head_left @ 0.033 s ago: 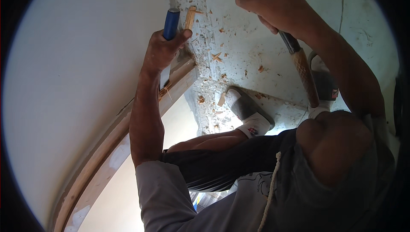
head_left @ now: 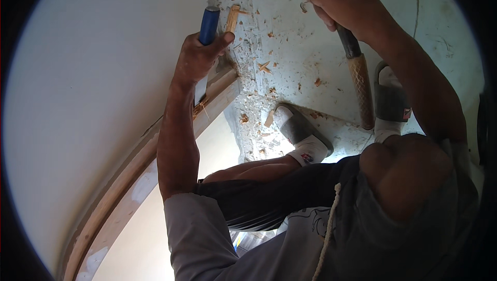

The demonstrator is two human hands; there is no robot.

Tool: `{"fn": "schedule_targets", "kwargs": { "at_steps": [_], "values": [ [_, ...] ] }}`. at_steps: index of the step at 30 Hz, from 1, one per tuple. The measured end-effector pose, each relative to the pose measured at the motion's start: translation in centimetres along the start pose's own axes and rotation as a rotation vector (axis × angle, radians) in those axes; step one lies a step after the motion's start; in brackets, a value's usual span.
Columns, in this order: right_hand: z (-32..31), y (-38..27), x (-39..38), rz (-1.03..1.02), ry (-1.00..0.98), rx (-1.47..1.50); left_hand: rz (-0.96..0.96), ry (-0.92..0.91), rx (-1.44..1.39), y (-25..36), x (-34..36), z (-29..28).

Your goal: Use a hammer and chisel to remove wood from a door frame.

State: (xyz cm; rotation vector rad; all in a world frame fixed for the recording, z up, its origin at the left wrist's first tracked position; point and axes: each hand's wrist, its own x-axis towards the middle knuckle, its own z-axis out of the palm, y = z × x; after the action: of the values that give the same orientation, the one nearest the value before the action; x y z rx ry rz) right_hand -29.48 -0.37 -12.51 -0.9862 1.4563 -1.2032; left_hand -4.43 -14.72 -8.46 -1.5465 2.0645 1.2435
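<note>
My left hand (head_left: 199, 56) is closed round the blue handle of a chisel (head_left: 209, 25). The chisel's flat blade (head_left: 200, 90) shows below my fist, its tip against a splintered notch in the wooden frame (head_left: 220, 92). Raised at the upper right, my right hand (head_left: 344, 4) grips a hammer by its dark shaft. The hammer's tan, diamond-patterned handle end (head_left: 361, 84) hangs below my fist; its head is not visible past the top edge. A splintered wood piece (head_left: 232, 19) lies beyond my left thumb.
Wood chips (head_left: 265, 67) and dust litter the pale floor (head_left: 321, 58). A white wall (head_left: 98, 74) rises along the left side of the frame. My feet in socks and dark slippers (head_left: 300, 126) (head_left: 391, 97) stand nearby.
The hammer's lower end has swung left, and my right hand has shifted slightly to the right. My left hand and the chisel stay nearly in place.
</note>
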Motion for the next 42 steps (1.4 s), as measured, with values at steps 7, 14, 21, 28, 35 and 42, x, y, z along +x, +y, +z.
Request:
{"fn": "schedule_targets", "kwargs": {
  "at_steps": [7,14,21,28,35,42],
  "values": [
    [1.7,0.3,0.1,0.159,-0.172,-0.218,-0.026,0.002,-0.008,-0.4,0.3,-0.2],
    [0.5,-0.2,1.9,0.094,-0.207,-0.251,-0.081,-0.008,-0.004,-0.3,0.5,-0.2],
    [-3.3,-6.1,1.9,0.469,-0.25,0.123,-0.08,-0.045,-0.046,0.3,1.1,0.6],
    [-0.6,-3.1,1.4,-0.12,-0.124,-0.29,-0.144,-0.014,-0.031,-0.4,1.2,-0.7],
    [1.4,0.5,1.8,0.2,-0.277,-0.253,-0.141,-0.007,-0.045,-0.8,0.9,-0.3],
    [0.3,2.6,-0.7,0.315,-0.122,0.02,-0.106,-0.057,0.277,1.2,-0.6,3.0]
  ]
}}
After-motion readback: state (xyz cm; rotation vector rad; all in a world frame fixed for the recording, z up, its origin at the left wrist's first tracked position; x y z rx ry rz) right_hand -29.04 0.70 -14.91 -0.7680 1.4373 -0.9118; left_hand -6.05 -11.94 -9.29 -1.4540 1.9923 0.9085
